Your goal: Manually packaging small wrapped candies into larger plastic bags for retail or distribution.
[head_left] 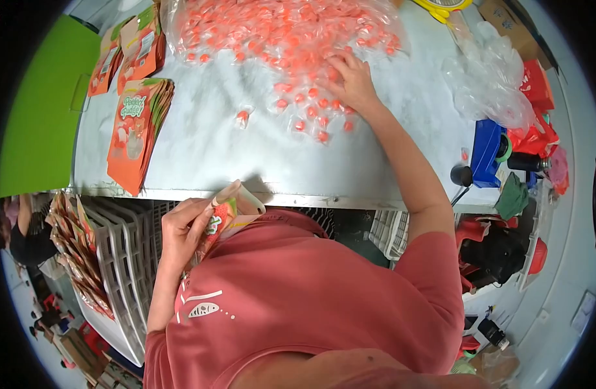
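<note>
My left hand (184, 227) grips an orange-red and green printed pouch (228, 217) at the table's front edge, against my shirt. The pouch's mouth gapes, showing its pale inside. Out over the table, my right hand (351, 81) reaches to the near side of a large heap of red candies in clear wrappers (278, 29). Its fingers and thumb curl around some of the wrapped candies (334, 73); how many is hidden. Several loose ones spread just below the hand. A single wrapped candy (243, 118) lies apart, left of these.
Stacks of flat pouches (133, 129) lie on the table's left side beside a green panel (39, 104). Clear plastic bags (486, 78), a blue bin (487, 152) and a black scoop (461, 175) are at the right. White crates (120, 253) stand below, left, by filled pouches (81, 253).
</note>
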The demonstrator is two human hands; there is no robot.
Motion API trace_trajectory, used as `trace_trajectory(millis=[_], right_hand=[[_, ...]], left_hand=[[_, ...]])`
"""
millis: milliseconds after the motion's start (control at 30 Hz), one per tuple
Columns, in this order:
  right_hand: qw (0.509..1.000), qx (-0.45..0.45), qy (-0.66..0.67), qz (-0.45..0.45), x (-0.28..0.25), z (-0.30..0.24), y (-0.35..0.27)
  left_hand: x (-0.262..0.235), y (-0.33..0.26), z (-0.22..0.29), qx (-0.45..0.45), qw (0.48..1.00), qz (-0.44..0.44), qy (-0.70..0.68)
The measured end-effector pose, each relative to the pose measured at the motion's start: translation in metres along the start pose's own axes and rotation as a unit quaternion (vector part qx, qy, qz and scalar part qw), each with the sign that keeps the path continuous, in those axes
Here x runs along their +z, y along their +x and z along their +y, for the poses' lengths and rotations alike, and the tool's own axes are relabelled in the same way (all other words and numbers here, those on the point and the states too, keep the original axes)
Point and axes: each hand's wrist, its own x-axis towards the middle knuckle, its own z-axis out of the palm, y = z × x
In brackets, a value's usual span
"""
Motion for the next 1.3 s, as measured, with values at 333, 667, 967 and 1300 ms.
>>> trace_trajectory(millis=[333,667,967,1300], right_hand=[[0.997,0.026,-0.052,-0.049,0.020,-0.052,0.045],[0.994,-0.042,0.026,-0.102,-0.023,-0.163,-0.033],[0.986,0.043,-0.145,-0.068,-0.033,-0.107,-0.071],[0.987,-0.149,-0.054,-0.041,0.035,-0.199,-0.002]], left_hand=[[-0.003,-0.021,-0.009,0.011,0.999,0.022,-0.024],[-0.006,-0.038,-0.027,0.012,0.996,0.053,-0.077],[-0.017,-0.047,-0.051,0.038,0.993,0.055,-0.093],[-0.013,-0.054,-0.046,0.012,0.990,0.063,-0.125]])
